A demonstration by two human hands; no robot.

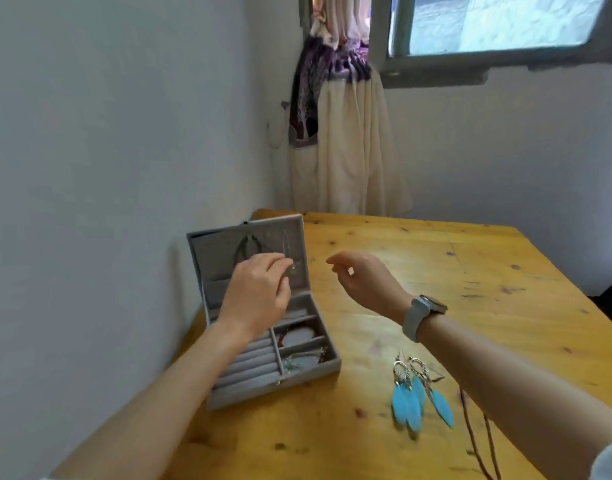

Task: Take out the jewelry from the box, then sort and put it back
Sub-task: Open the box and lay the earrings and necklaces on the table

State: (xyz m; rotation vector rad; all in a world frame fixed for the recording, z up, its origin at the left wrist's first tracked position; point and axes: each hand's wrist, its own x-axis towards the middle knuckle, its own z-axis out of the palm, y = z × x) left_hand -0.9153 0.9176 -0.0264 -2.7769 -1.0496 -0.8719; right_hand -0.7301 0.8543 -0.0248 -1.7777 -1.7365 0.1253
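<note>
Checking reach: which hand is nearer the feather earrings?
Right. Its hand hovers above and behind the earrings; the left hand is farther left, over the box.

Left hand raised, fingers curled in pinch grip. Right hand raised, loosely curled, holding nothing.

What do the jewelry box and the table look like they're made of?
The jewelry box looks covered and lined in grey velvet-like fabric: matte, soft-looking, with padded ring rolls. The table looks like varnished pine: yellow grain with dark knots and a slight sheen.
</note>
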